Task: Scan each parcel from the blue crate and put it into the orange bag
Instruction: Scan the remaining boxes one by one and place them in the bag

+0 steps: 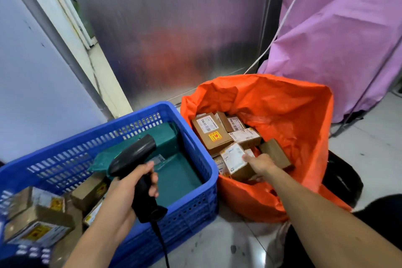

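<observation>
parcel (233, 158) is held by right hand (260, 164) inside orange bag (282, 111); blue crate (196, 137) lies leftward, scanner (130, 155) gripped by left hand (127, 184).

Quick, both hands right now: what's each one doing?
Left hand: grips the black scanner over the blue crate.
Right hand: holds a small parcel inside the orange bag.

Head view, I log two bare hands: left hand (128, 191), right hand (261, 164). Left forearm (102, 241) and right forearm (326, 217) are uncovered to the frame edge. Black cloth (382, 209) shows beside the right forearm — which garment, I cannot tell.
</observation>
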The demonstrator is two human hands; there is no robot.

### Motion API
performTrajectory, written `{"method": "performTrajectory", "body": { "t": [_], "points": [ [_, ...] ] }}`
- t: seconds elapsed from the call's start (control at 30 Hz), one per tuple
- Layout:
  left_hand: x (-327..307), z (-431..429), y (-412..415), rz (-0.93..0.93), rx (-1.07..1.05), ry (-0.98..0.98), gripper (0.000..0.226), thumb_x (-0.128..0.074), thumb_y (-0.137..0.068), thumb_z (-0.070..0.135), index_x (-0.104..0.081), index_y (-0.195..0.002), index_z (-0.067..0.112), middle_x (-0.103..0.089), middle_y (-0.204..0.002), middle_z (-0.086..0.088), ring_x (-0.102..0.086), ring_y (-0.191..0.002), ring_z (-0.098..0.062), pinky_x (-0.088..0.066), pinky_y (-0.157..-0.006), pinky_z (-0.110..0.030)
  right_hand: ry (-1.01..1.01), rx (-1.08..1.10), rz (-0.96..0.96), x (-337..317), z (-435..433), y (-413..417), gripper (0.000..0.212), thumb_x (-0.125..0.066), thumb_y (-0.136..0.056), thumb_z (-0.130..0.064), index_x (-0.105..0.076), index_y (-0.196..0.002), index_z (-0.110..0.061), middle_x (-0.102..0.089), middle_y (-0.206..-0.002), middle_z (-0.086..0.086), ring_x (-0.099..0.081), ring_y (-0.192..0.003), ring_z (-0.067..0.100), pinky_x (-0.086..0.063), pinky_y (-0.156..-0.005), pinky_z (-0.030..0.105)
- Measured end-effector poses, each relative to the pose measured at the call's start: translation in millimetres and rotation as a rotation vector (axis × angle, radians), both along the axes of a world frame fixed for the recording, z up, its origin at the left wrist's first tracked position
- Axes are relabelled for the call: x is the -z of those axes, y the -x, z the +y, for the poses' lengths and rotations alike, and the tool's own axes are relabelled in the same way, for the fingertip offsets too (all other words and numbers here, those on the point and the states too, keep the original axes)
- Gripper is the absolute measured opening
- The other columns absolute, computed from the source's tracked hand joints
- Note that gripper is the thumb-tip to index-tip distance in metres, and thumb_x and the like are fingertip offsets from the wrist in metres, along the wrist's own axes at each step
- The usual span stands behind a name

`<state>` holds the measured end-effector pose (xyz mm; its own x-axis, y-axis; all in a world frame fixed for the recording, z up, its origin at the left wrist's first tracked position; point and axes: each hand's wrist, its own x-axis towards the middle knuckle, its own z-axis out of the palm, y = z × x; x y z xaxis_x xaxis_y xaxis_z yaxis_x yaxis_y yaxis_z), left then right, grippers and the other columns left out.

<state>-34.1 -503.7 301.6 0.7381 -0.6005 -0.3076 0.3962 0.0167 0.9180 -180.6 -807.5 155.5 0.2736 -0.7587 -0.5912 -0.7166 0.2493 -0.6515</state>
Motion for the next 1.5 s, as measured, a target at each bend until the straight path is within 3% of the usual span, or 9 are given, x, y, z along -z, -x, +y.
{"method": "performTrajectory", "body": {
  "t": [0.2,0.27,0.37,0.5,0.83,0.93,1.07,1.3,1.5],
  "points": [
    [6,-6,-16,0.013,-0.003,-0.002,0.018,-0.068,-0.080,0.026,-0.057,-0.087,0.013,-0.055,-0.067,-0.004,-0.043,-0.045,-0.015,-0.046,-0.048,-0.028,-0.051,0.016,-0.011,34,2,-18,0.046,-0.071,-0.094,-0.033,-0.067,-0.126,-0.001,-0.070,-0.124,0.016,-0.069,-0.108,0.037,-0.059,-0.092,0.045],
    [8,-6,-18,0.021,-0.002,0.001,0.017,-0.068,-0.080,0.026,-0.058,-0.085,0.013,-0.055,-0.068,-0.004,-0.043,-0.046,-0.016,-0.045,-0.049,-0.028,-0.091,0.030,-0.035,36,3,-27,0.036,-0.068,-0.092,-0.024,-0.068,-0.119,0.000,-0.072,-0.115,0.019,-0.073,-0.096,0.040,-0.063,-0.082,0.053],
    [8,-6,-19,0.021,0.008,0.003,0.015,-0.068,-0.081,0.024,-0.058,-0.085,0.013,-0.054,-0.069,-0.005,-0.043,-0.047,-0.016,-0.045,-0.049,-0.029,-0.090,0.059,-0.051,41,1,-35,0.030,-0.056,-0.088,-0.013,-0.068,-0.112,-0.001,-0.072,-0.108,0.020,-0.073,-0.086,0.039,-0.063,-0.061,0.044],
    [6,-6,-21,0.011,0.005,0.004,0.017,-0.068,-0.081,0.025,-0.058,-0.087,0.013,-0.055,-0.069,-0.006,-0.043,-0.047,-0.017,-0.045,-0.049,-0.028,-0.097,0.042,-0.034,49,-5,-36,0.042,-0.050,-0.080,-0.022,-0.067,-0.116,-0.009,-0.074,-0.109,0.015,-0.072,-0.093,0.035,-0.063,-0.082,0.048],
    [-1,-1,-21,-0.018,0.010,0.024,0.012,-0.064,-0.095,0.020,-0.057,-0.090,0.011,-0.056,-0.071,-0.006,-0.044,-0.050,-0.017,-0.046,-0.055,-0.032,-0.070,0.022,-0.054,-7,7,-31,0.026,-0.046,-0.095,-0.019,-0.052,-0.118,-0.008,-0.062,-0.091,0.010,-0.075,-0.088,0.034,-0.061,-0.086,0.044],
    [-4,-1,-21,-0.010,0.005,0.030,0.011,-0.064,-0.096,0.019,-0.058,-0.091,0.011,-0.057,-0.071,-0.006,-0.044,-0.050,-0.018,-0.046,-0.055,-0.032,-0.051,-0.058,-0.085,-23,9,-34,0.039,-0.046,-0.095,-0.018,-0.056,-0.127,0.002,-0.067,-0.106,0.014,-0.075,-0.079,0.029,-0.055,-0.064,0.032],
    [-8,2,-18,-0.011,0.010,0.045,0.011,-0.064,-0.096,0.019,-0.059,-0.091,0.011,-0.059,-0.072,-0.006,-0.046,-0.051,-0.018,-0.047,-0.053,-0.030,0.075,-0.152,-0.132,-63,18,-48,0.037,-0.049,-0.095,-0.017,-0.061,-0.125,0.002,-0.066,-0.099,0.012,-0.072,-0.069,0.024,-0.052,-0.058,0.029],
    [-24,16,-21,-0.028,-0.017,0.107,0.011,-0.064,-0.098,0.017,-0.060,-0.090,0.011,-0.062,-0.072,-0.006,-0.048,-0.051,-0.018,-0.048,-0.054,-0.031,0.440,-0.512,-0.157,-173,53,-68,0.023,-0.054,-0.099,-0.027,-0.071,-0.102,-0.012,-0.075,-0.092,0.009,-0.075,-0.079,0.025,-0.062,-0.083,0.044],
    [-33,32,-31,-0.064,-0.020,0.146,0.009,-0.065,-0.098,0.016,-0.061,-0.092,0.011,-0.061,-0.073,-0.007,-0.049,-0.053,-0.019,-0.049,-0.055,-0.032,0.608,-0.883,-0.059,-230,93,-56,0.022,-0.056,-0.103,-0.032,-0.071,-0.107,-0.017,-0.069,-0.083,-0.007,-0.070,-0.083,0.018,-0.054,-0.080,0.035]
  ]
}}
